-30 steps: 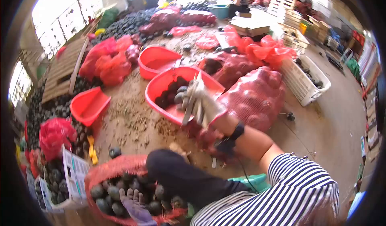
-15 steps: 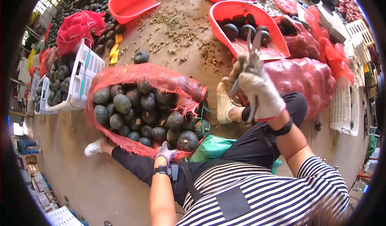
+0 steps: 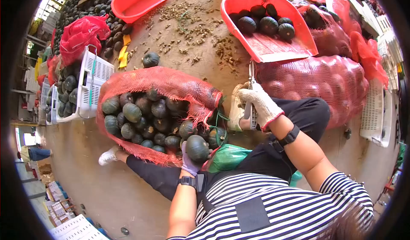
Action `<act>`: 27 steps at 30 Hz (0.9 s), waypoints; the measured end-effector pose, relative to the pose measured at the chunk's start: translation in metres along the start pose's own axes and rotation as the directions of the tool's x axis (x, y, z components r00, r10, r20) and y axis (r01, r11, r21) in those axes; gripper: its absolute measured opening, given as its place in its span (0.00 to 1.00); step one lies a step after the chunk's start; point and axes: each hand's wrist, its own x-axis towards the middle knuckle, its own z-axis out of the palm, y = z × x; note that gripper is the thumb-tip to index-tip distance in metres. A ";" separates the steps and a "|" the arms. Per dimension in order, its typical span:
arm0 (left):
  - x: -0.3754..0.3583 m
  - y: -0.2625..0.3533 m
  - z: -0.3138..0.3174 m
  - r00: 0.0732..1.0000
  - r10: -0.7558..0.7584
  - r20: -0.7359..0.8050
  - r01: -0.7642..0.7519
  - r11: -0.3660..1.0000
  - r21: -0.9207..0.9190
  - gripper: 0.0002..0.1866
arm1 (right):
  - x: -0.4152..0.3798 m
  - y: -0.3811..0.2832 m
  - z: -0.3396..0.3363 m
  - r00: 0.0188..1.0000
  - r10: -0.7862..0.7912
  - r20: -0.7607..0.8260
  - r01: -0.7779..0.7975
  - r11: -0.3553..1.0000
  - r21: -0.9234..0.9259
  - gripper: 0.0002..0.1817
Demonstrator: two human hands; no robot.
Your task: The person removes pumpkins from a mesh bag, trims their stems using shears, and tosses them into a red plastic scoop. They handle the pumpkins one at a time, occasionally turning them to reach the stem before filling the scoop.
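Observation:
My left hand (image 3: 189, 161), in a pale purple glove, grips a dark green squash (image 3: 197, 148) at the near edge of an opened red mesh sack (image 3: 158, 75). Many more squashes (image 3: 132, 112) lie inside the sack. My right hand (image 3: 259, 102), in a white glove with a red cuff, is closed around the handles of metal shears (image 3: 252, 74), whose blades point away from me. Beside the squash, a green bag (image 3: 229, 156) rests by my lap.
A red scoop (image 3: 273, 48) holding squashes is at the upper right, above a full red mesh sack (image 3: 316, 84). An empty red scoop (image 3: 137, 3) lies at the upper left. White crates (image 3: 99, 73) stand at the left. A loose squash (image 3: 150, 60) lies beyond the opened sack.
My left hand has taken hold of a squash and lifted it slightly at the sack's edge. My right hand has come down and left with the shears.

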 end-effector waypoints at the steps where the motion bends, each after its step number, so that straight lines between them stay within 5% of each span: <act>1: -0.001 -0.004 0.014 0.992 0.109 0.070 -0.114 0.991 0.074 0.37 | -0.004 -0.003 0.001 1.000 0.014 -0.017 -0.013 1.000 0.020 0.17; 3: -0.012 -0.009 0.057 0.947 -0.012 0.321 0.075 0.980 -0.185 0.35 | -0.002 0.000 0.001 0.999 -0.006 -0.036 0.007 1.000 0.015 0.16; 6: -0.013 -0.006 0.087 0.889 -0.066 0.452 0.176 0.963 -0.205 0.34 | 0.012 0.011 -0.004 0.997 -0.063 -0.047 0.056 0.990 -0.130 0.18; 9: -0.008 -0.010 0.106 0.892 0.045 0.450 0.088 0.959 -0.270 0.35 | 0.020 0.025 -0.008 0.999 -0.032 -0.011 0.023 0.895 -0.445 0.27; 10: -0.012 -0.006 0.109 0.938 0.085 0.336 -0.020 0.981 -0.192 0.35 | 0.001 0.014 0.004 0.999 -0.049 0.017 0.051 0.888 -0.457 0.33; 13: -0.010 -0.011 0.103 0.930 0.235 0.284 -0.214 0.971 -0.103 0.36 | 0.003 0.028 0.015 0.960 0.116 0.255 0.117 0.662 -0.741 0.35; 15: -0.009 -0.013 0.103 0.929 0.315 0.193 -0.352 0.914 0.201 0.39 | -0.012 0.050 0.021 0.924 0.129 0.360 0.136 0.769 -0.624 0.35; 16: -0.010 -0.015 0.107 0.910 0.397 0.122 -0.411 0.818 0.402 0.40 | -0.011 0.064 0.025 0.893 0.089 0.440 0.176 0.833 -0.525 0.33; 17: -0.013 -0.016 0.112 0.871 0.487 0.070 -0.430 0.684 0.589 0.40 | -0.011 0.077 0.028 0.844 0.185 0.504 0.023 0.925 -0.378 0.29; 18: -0.021 -0.017 0.135 0.854 0.469 0.227 -0.292 0.069 0.954 0.40 | -0.012 0.058 0.030 0.777 0.289 0.559 -0.023 0.901 -0.434 0.27; 19: -0.024 -0.017 0.139 0.849 0.468 0.246 -0.410 0.289 0.865 0.41 | -0.013 0.038 0.032 0.695 0.391 0.603 -0.062 0.868 -0.493 0.25; 21: -0.027 -0.017 0.145 0.830 0.482 0.280 -0.554 0.655 0.514 0.43 | -0.020 0.049 0.026 0.714 0.347 0.609 -0.229 0.936 -0.266 0.25; 22: -0.029 -0.017 0.153 0.863 0.390 0.321 -0.505 0.697 0.510 0.42 | -0.022 0.051 0.026 0.723 0.326 0.609 -0.302 0.942 -0.146 0.24; 25: -0.015 -0.013 0.093 0.951 0.306 0.056 -0.287 0.794 0.536 0.38 | -0.035 0.029 0.041 0.849 0.215 0.483 0.011 0.906 -0.424 0.26; 26: -0.012 -0.012 0.090 0.951 0.311 -0.004 -0.261 0.806 0.531 0.33 | -0.022 0.051 0.034 0.915 0.023 0.402 0.191 0.854 -0.485 0.28; 27: -0.006 -0.009 0.074 0.911 0.364 0.196 -0.392 0.608 0.691 0.31 | -0.006 0.045 0.034 0.955 0.155 0.254 0.052 0.752 -0.657 0.30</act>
